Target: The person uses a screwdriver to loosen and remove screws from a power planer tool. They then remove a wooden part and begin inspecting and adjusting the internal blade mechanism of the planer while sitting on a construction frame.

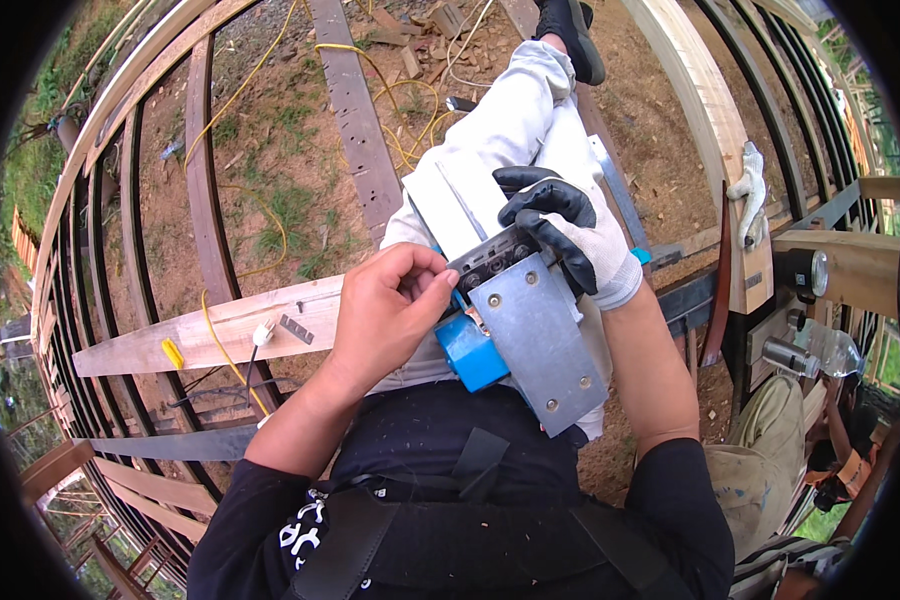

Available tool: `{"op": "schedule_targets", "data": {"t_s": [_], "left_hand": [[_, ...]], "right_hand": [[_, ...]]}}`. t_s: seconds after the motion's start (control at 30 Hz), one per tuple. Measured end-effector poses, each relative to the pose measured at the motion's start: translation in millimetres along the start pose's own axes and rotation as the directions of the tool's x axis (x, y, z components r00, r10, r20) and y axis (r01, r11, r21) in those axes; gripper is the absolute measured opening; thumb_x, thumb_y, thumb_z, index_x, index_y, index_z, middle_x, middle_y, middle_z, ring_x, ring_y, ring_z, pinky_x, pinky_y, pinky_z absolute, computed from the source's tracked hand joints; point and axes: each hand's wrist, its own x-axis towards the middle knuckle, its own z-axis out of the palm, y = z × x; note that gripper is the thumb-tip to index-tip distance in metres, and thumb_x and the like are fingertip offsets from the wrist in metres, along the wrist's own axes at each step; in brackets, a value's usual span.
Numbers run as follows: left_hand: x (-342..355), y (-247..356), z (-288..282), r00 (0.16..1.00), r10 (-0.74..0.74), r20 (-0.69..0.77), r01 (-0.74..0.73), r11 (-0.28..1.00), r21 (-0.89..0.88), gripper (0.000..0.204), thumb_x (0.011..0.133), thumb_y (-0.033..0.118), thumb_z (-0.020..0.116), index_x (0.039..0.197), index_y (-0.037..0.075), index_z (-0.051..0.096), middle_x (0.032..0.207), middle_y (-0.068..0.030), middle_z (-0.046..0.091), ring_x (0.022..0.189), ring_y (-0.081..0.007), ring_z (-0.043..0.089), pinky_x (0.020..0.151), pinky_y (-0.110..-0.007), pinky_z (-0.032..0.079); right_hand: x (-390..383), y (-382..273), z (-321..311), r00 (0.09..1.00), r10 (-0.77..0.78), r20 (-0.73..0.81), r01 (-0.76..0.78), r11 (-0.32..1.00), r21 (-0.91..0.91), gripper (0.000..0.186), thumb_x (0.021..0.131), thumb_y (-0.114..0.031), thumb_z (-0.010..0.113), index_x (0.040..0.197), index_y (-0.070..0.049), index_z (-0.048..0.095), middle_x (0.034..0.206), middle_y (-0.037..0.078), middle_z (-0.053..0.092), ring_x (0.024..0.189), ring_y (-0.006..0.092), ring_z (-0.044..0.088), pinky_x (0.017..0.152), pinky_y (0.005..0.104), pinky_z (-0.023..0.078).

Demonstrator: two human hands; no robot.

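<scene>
An electric planer (540,340) with a blue body lies upside down across my lap, its flat metal sole plates facing up. Between the plates, the dark cutter drum (495,257) is exposed. My left hand (395,305) is bare, its fingers curled and its thumb pressed at the drum's left end; whatever it pinches is hidden. On my right hand (575,230) is a white work glove with black-coated fingers. Those fingers curl over the right end of the drum and hold the planer there.
A wooden board (210,325) at left bears a white plug (262,334), a small dark metal piece (296,328) and a yellow object (173,353). Yellow cord (270,215) trails over dirt below the open joists. At right are a white glove (748,195), a clear bottle (832,350) and another person's leg (770,460).
</scene>
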Motion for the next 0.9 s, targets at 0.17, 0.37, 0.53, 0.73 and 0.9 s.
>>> {"op": "schedule_targets", "data": {"t_s": [0.17,0.37,0.53,0.73,0.9], "left_hand": [[-1.1,-4.1,3.3,0.992,-0.125,0.027,0.127,0.978,-0.167,0.010,0.087,0.009,0.070,0.089,0.000,0.065,0.075,0.0035,0.061,0.069,-0.0025,0.052,0.061,-0.020,0.041],[1.0,-1.8,4.3,0.996,-0.090,0.029,0.093,0.986,-0.135,0.011,0.087,0.009,0.070,0.090,0.000,0.065,0.075,0.0050,0.059,0.069,-0.0018,0.051,0.062,-0.018,0.040],[2.3,-4.7,3.3,0.993,-0.105,0.048,0.111,0.984,-0.139,0.010,0.087,0.008,0.071,0.090,0.001,0.065,0.076,0.0054,0.059,0.068,-0.0010,0.050,0.061,-0.018,0.039],[2.3,-10.5,5.7,0.985,-0.165,0.053,0.173,0.943,-0.286,0.009,0.089,0.008,0.069,0.091,0.001,0.064,0.075,0.0061,0.059,0.068,-0.0001,0.049,0.059,-0.017,0.037],[1.7,-9.6,4.7,0.988,-0.140,0.059,0.150,0.959,-0.242,0.007,0.089,0.007,0.068,0.091,0.001,0.064,0.074,0.0061,0.059,0.067,-0.0003,0.049,0.059,-0.017,0.037]], "right_hand": [[-1.5,0.8,-1.1,1.000,0.028,-0.015,-0.027,0.997,0.077,0.020,0.083,-0.013,0.066,0.097,0.000,0.071,0.132,0.018,0.056,0.118,0.0235,0.056,0.099,0.0360,0.045],[-3.0,1.8,-5.3,1.000,0.017,0.016,-0.019,0.989,0.143,0.025,0.082,-0.014,0.067,0.101,0.001,0.069,0.135,0.018,0.054,0.113,0.0190,0.057,0.094,0.0313,0.047],[-3.6,-4.1,1.9,0.999,0.024,-0.025,-0.018,0.979,0.202,0.030,0.080,-0.015,0.068,0.105,0.001,0.067,0.130,0.017,0.057,0.111,0.0159,0.058,0.093,0.0284,0.047],[-2.2,4.8,-5.8,0.999,-0.032,0.022,0.030,0.997,0.077,0.036,0.081,-0.012,0.068,0.114,0.002,0.063,0.125,0.016,0.060,0.113,0.0186,0.058,0.099,0.0315,0.045],[-6.2,1.1,0.3,1.000,0.003,-0.024,0.001,0.989,0.149,0.039,0.082,-0.008,0.067,0.119,0.002,0.059,0.123,0.015,0.061,0.116,0.0195,0.057,0.103,0.0336,0.044]]}}
